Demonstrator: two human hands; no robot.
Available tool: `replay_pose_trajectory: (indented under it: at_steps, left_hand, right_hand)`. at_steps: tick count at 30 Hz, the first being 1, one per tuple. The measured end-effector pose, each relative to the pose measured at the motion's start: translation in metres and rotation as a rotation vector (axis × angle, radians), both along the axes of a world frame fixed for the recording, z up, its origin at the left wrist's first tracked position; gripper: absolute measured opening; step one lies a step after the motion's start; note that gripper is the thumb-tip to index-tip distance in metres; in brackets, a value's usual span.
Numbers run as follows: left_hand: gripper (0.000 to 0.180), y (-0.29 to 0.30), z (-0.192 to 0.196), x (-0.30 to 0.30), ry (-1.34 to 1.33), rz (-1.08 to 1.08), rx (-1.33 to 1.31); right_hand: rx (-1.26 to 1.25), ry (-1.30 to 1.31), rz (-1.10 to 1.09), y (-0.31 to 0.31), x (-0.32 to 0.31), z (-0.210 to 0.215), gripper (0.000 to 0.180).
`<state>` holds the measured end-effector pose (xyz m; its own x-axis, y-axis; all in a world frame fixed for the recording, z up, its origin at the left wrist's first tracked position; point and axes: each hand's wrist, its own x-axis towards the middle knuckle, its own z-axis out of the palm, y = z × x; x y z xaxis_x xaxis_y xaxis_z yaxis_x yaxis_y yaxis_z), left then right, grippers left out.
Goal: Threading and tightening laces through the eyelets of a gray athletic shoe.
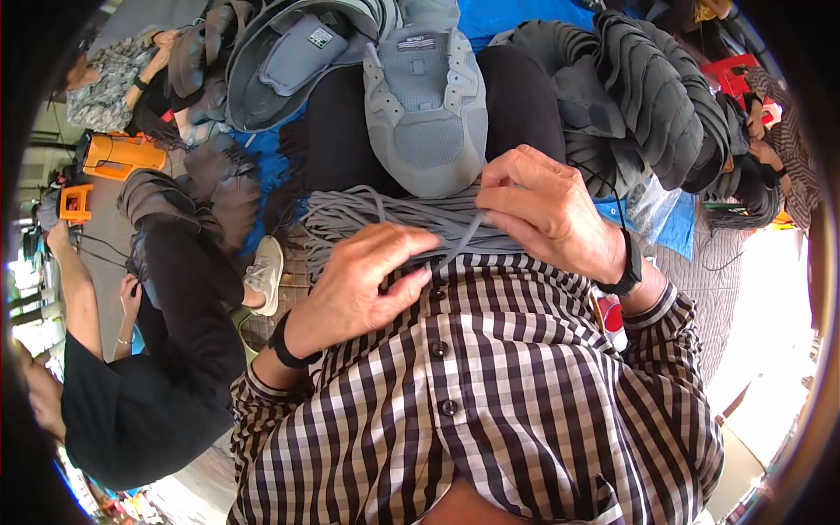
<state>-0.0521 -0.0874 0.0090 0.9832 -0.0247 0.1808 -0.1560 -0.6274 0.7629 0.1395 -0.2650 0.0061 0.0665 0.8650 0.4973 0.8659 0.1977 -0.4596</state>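
Note:
A grey shoelace (464,242) is pinched between the thumb and fingers of my right hand (551,210), and its loose end slants down toward my left hand (363,280). The left hand is open, thumb and forefinger apart, close beside that end. Under both hands a thick bundle of grey laces (337,223) lies across my lap. A grey shoe upper (426,149) with eyelets along both sides rests on my thighs just beyond the bundle, toe toward me.
Stacked grey shoe uppers (656,96) stand at the far right, and more curved uppers (262,83) at the far left. Co-workers sit on both sides; one in a black shirt (131,402) is close on my left. Orange stools (122,156) and blue sheeting (499,17) lie beyond.

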Motion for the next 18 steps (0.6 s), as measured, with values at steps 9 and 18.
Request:
replay_pose_trajectory:
  at_steps: [9,18]
  left_hand:
    - [0.014,0.026,0.063,-0.041,0.009,0.037,-0.202]
    - [0.014,0.086,0.097,-0.137,-0.494,0.202,-0.622]
  right_hand:
    - [0.056,-0.246,-0.181,-0.017,0.012,0.021,0.019]
    - [0.081,-0.322,-0.658,-0.057,0.05,0.017,0.004]
